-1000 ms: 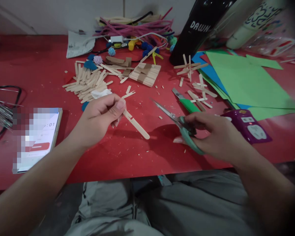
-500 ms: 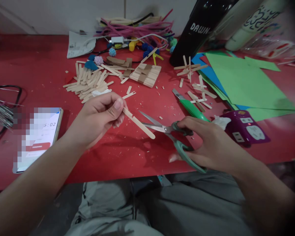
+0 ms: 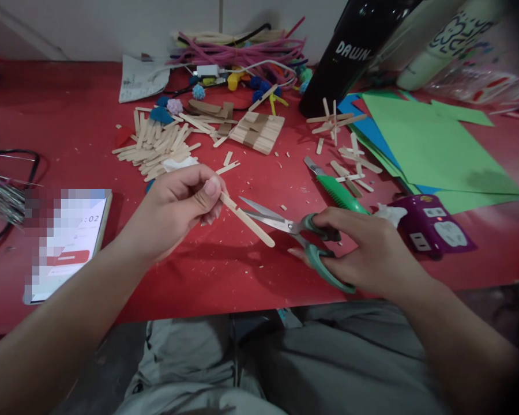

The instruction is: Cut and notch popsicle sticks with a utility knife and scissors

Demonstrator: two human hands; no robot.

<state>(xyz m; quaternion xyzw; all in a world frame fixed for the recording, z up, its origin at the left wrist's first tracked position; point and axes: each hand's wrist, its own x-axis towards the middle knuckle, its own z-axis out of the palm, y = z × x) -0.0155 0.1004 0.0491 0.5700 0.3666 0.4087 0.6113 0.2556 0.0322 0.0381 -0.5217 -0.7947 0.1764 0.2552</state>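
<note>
Between thumb and fingers, my left hand [image 3: 184, 204] pinches one end of a popsicle stick [image 3: 256, 226]. The stick slants down to the right and has a small notch cut in its edge near my fingertips. My right hand [image 3: 363, 248] has its fingers through the green handles of a pair of scissors [image 3: 290, 226]. Their blades are slightly apart and point left, with the tips close to the notched part of the stick. Whether a blade touches the wood I cannot tell. Behind my left fingertips lies another stick [image 3: 228, 168] with a split end.
Loose popsicle sticks [image 3: 160, 141] lie in a pile behind my left hand, beside a taped stick panel [image 3: 257, 131]. A green cutter knife [image 3: 337, 190], a purple power socket [image 3: 435, 225] and coloured paper [image 3: 441, 144] are at the right. A phone [image 3: 71, 248] lies left; a black bottle [image 3: 350, 52] stands behind.
The scissors' tips have moved slightly left, nearer the stick's notch, and the handles have drawn a little closer together. My left hand and the stick have shifted slightly right.
</note>
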